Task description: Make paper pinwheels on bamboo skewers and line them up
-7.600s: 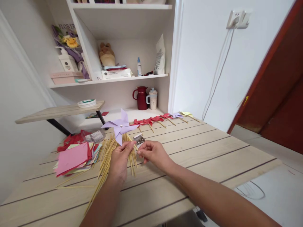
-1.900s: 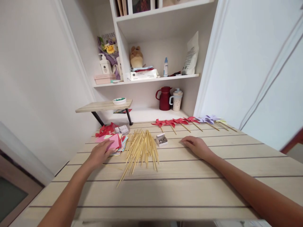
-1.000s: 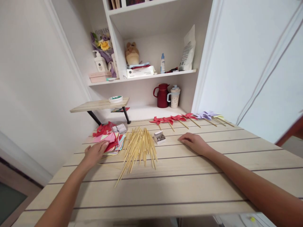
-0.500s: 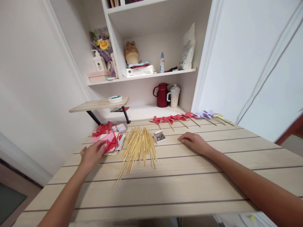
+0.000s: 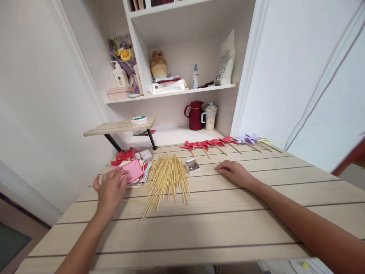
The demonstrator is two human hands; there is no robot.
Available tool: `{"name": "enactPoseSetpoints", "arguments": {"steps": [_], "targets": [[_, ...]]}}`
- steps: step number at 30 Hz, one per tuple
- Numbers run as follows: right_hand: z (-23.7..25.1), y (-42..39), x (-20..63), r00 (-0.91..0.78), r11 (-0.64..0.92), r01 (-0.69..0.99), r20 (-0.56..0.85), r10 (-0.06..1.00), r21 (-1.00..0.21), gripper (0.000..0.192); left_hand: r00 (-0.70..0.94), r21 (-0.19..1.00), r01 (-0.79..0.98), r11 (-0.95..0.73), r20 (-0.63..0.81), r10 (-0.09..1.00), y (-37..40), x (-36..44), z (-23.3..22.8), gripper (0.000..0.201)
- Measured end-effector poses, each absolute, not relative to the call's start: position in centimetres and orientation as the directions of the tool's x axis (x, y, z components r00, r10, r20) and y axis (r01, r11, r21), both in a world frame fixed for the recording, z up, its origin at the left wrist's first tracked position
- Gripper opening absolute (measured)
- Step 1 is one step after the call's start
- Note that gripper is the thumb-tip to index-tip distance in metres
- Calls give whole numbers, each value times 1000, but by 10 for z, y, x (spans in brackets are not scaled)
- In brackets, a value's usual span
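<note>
My left hand (image 5: 111,185) is at the left edge of a stack of coloured paper sheets (image 5: 134,169), its fingers apart and the fingertips touching the sheets. A pink sheet lies on top, with red, yellow and pale blue edges below it. To the right of the stack, a loose pile of thin wooden sticks (image 5: 168,179) is fanned over the table. My right hand (image 5: 233,172) rests on the tabletop with relaxed, outstretched fingers and nothing visible in it. Between the sticks and that hand stands a small open white box (image 5: 192,166) of small metal pieces.
Red paper pinwheels (image 5: 214,142) and a lilac one (image 5: 248,139) lie on sticks along the table's back edge. Red folded paper (image 5: 123,156) and a clear plastic box (image 5: 144,154) are behind the stack. A small raised shelf (image 5: 119,126), a red jug (image 5: 195,116) and a cup (image 5: 210,117) stand behind.
The red sheet that stood raised by my left fingers no longer shows upright; a pink sheet now lies flat on top. My left hand has shifted slightly and spread its fingers. My right hand stays put.
</note>
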State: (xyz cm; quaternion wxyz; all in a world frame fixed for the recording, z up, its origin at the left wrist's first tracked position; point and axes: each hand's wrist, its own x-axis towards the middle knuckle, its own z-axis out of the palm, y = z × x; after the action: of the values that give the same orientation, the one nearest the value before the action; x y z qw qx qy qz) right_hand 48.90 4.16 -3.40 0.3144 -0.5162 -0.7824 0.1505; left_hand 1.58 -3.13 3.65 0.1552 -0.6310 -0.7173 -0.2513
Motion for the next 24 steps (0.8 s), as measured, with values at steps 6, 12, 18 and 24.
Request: {"name": "enactPoseSetpoints", "arguments": {"steps": [6,12,18,24], "targets": [[-34,41,489,-271,424,714,339,901,-557,22,91,-32,995,-89,594,799,-24,22,38,39],[-32,40,487,-273,428,709,341,899,-561,22,58,28,996,-86,531,845,-7,29,29,43],[-32,40,488,-265,422,714,341,902,-559,22,-41,191,979,-73,530,847,-5,34,29,44],[-35,42,491,-281,428,719,334,900,-547,23,-30,142,988,-62,565,824,-18,-4,47,43]]}}
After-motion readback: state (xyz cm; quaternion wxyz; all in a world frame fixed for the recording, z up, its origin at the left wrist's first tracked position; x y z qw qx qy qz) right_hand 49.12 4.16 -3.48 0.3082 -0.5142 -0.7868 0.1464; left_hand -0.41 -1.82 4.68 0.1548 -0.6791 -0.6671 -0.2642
